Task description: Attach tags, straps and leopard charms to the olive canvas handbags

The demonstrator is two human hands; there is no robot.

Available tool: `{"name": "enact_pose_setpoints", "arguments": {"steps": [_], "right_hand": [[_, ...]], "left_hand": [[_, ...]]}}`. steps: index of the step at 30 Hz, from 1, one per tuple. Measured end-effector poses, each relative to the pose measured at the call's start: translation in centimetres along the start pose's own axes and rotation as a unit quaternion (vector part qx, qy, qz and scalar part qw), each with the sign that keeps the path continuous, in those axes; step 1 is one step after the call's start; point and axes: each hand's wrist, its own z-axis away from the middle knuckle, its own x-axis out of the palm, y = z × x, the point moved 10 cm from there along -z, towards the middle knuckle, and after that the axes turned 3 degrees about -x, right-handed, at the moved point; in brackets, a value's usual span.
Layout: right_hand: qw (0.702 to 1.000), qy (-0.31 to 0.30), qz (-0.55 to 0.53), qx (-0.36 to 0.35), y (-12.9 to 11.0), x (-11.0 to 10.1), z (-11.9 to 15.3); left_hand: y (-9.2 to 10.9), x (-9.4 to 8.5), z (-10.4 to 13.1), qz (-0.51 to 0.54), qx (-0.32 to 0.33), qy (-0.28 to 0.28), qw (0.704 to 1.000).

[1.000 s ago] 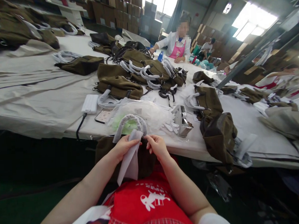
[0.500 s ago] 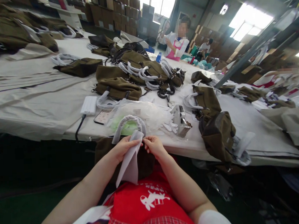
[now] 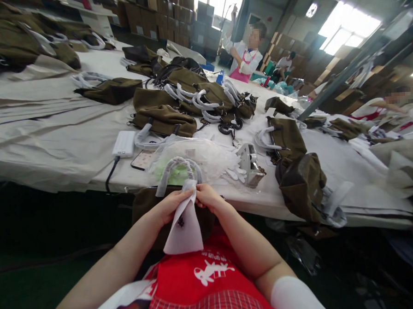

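Note:
My left hand pinches a white sheet of wrapping near its narrow top end, and the sheet hangs down over my red apron. A small dark mark or piece shows on the sheet. Close beside it, my right hand has its fingers pressed together at the sheet's upper edge, by the foot of a handle wrapped in pale covering. That handle belongs to a dark brown bag at the table edge in front of me, largely hidden by my hands and forearms.
Olive-brown handbags with wrapped handles lie across the white-covered table. Near me are a white power bank, a phone, a clear plastic bag and a metal dispenser. Another bag sits at the right edge. Co-workers are behind the table.
The hanging white sheet has swung round and spread, so its broad face and dark mark now show. My right hand has shifted slightly left. A co-worker across the table has raised an arm.

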Motion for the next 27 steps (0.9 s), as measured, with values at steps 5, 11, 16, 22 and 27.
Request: {"name": "enact_pose_setpoints", "arguments": {"steps": [5, 11, 16, 22, 27], "right_hand": [[0.998, 0.042, 0.044, -0.027, 0.0, -1.6, 1.3], [0.995, -0.067, -0.070, 0.011, 2.6, 1.8, 4.2], [0.988, -0.087, -0.124, 0.010, 3.7, 4.6, 3.5], [0.995, -0.063, -0.065, 0.037, 3.8, 5.4, 2.5], [0.998, -0.023, -0.033, 0.055, 4.0, 4.8, 2.5]], "left_hand": [[0.0, -1.6, 0.1, 0.022, -0.004, 0.020, 1.000], [-2.0, -3.1, 3.8, 0.030, -0.022, -0.005, 0.999], [-1.3, -3.7, 6.6, -0.114, 0.056, 0.035, 0.991], [0.9, -3.4, 7.2, -0.355, 0.126, 0.125, 0.918], [1.0, -3.0, 7.2, -0.457, 0.126, 0.140, 0.869]]}}
